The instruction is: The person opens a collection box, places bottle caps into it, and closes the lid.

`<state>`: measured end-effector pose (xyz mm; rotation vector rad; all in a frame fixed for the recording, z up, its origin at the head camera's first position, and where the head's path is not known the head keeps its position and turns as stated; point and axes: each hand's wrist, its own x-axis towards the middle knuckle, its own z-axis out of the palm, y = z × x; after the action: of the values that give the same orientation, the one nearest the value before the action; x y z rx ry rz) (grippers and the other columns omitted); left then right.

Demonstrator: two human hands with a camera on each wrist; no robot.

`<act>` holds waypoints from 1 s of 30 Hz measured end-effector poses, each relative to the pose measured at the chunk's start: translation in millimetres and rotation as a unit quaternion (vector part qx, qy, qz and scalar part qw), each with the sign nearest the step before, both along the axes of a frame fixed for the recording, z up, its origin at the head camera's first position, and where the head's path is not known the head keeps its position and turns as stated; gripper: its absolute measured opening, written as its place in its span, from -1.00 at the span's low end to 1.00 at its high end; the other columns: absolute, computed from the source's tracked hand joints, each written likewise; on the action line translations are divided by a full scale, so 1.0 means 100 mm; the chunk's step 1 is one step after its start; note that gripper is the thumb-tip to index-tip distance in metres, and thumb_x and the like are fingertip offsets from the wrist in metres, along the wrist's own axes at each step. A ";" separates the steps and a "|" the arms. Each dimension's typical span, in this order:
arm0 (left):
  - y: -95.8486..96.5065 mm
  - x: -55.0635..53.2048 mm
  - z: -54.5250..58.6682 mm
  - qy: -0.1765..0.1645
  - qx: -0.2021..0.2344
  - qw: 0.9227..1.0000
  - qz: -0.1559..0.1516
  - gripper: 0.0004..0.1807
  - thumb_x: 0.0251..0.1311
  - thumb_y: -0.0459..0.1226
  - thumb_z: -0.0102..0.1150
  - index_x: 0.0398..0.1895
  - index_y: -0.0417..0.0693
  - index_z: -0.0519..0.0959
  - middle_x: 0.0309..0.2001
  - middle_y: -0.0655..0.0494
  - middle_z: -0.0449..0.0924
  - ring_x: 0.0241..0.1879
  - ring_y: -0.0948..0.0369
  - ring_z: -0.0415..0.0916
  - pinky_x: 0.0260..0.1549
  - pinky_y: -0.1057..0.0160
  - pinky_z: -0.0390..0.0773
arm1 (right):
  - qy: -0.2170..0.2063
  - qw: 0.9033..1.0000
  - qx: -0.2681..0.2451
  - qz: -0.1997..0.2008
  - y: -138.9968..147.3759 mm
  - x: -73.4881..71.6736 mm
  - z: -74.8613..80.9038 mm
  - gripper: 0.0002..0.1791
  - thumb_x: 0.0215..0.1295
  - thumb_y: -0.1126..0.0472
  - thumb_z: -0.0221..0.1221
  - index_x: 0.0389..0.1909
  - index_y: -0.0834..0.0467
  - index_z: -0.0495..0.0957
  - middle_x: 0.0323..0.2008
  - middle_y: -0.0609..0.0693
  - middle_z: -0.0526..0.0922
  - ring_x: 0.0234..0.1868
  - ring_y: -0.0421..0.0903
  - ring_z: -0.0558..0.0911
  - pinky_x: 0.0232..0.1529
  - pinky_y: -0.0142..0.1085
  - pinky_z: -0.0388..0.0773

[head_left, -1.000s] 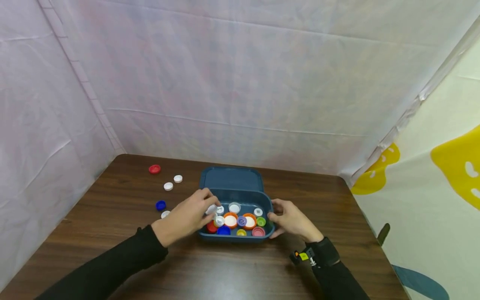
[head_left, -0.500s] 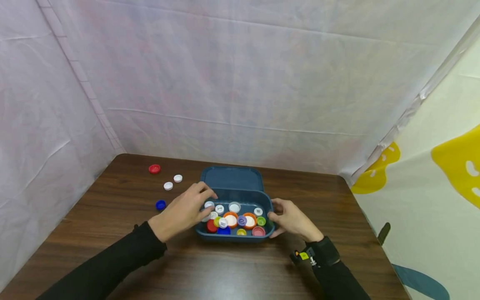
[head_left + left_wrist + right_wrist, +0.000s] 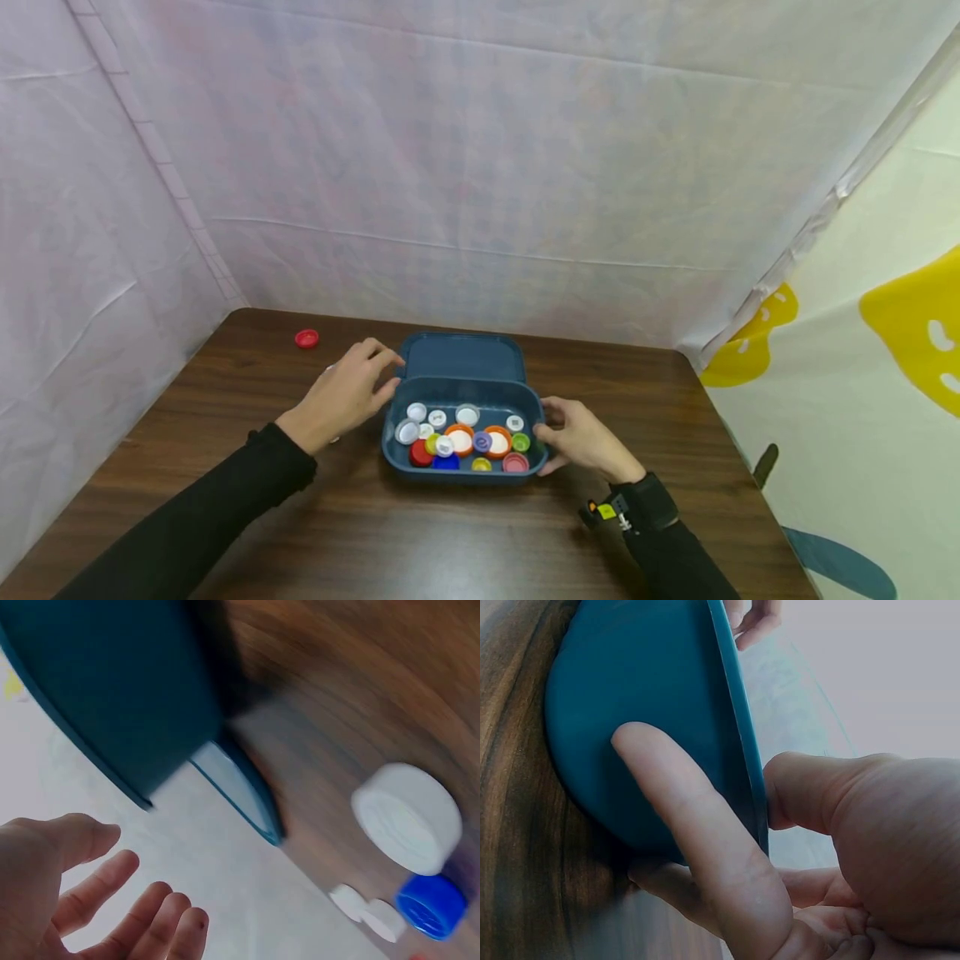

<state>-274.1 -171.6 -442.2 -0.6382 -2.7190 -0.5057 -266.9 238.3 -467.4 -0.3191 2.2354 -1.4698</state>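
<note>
Against white sheeting point(image 3: 480, 167), brown wood table point(image 3: 420, 533), blue box point(image 3: 480, 390)

The box point(image 3: 450, 477) looks smooth plastic, the caps point(image 3: 460, 441) plastic too; the table point(image 3: 480, 542) wood-grained and glossy; the sheet point(image 3: 480, 167) creased cloth.

In one box point(image 3: 461, 479), seven white caps point(image 3: 437, 418), two orange point(image 3: 460, 440), two yellow point(image 3: 482, 465), one red point(image 3: 419, 454), one blue point(image 3: 447, 463), one green point(image 3: 521, 442), one pink point(image 3: 515, 462) and one purple point(image 3: 482, 442) are counted; toward the table point(image 3: 450, 533)'s left edge, three loose white caps point(image 3: 407, 817), one blue cap point(image 3: 431, 906), one red cap point(image 3: 307, 338).
</note>
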 end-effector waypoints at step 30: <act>-0.94 -0.65 -0.26 -0.104 -0.014 0.983 0.148 -0.18 0.64 0.04 0.40 0.73 -0.22 0.44 0.64 -0.62 0.30 0.50 -0.59 0.36 0.32 -0.61 0.58 | 0.003 1.000 0.004 -0.002 0.01 -0.02 -0.03 -0.34 0.74 0.29 0.23 0.71 0.41 0.33 0.45 0.52 0.63 -0.06 0.08 0.90 -0.17 0.01 0.95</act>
<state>-339.1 -265.3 -468.4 -0.1879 -2.9494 -0.4828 -269.2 238.8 -469.9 -0.3177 2.2479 -1.4639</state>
